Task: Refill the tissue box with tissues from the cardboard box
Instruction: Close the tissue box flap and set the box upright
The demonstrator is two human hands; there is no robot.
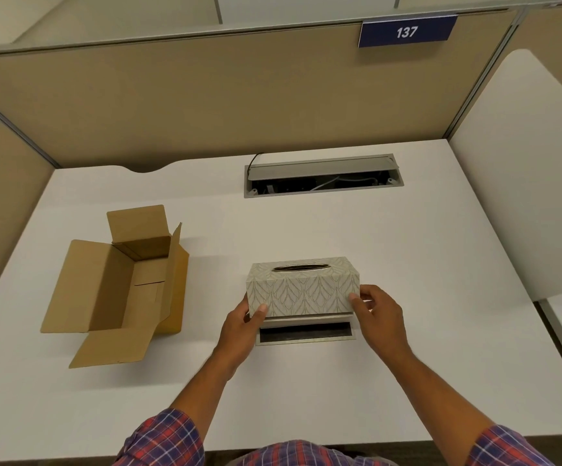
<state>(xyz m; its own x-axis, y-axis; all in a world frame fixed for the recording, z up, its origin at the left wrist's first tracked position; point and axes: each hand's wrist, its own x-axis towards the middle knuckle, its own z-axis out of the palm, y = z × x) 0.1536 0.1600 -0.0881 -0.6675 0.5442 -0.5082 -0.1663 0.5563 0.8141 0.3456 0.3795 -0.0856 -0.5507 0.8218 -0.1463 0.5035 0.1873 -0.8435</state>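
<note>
Tissue box (303,290) long axis left-right, slot up; left hand (242,326), right hand (382,317) clamp ends.

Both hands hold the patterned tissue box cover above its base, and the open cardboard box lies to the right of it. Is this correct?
Not quite. The head view shows the left hand and right hand holding the tissue box cover above its base, but the open cardboard box lies to its left, not right.

- "137" in white digits on a blue sign (407,31), fixed at top edge of the tan partition wall (205,102), up and right of the cable tray (323,176)
- no other readable text anywhere
</note>
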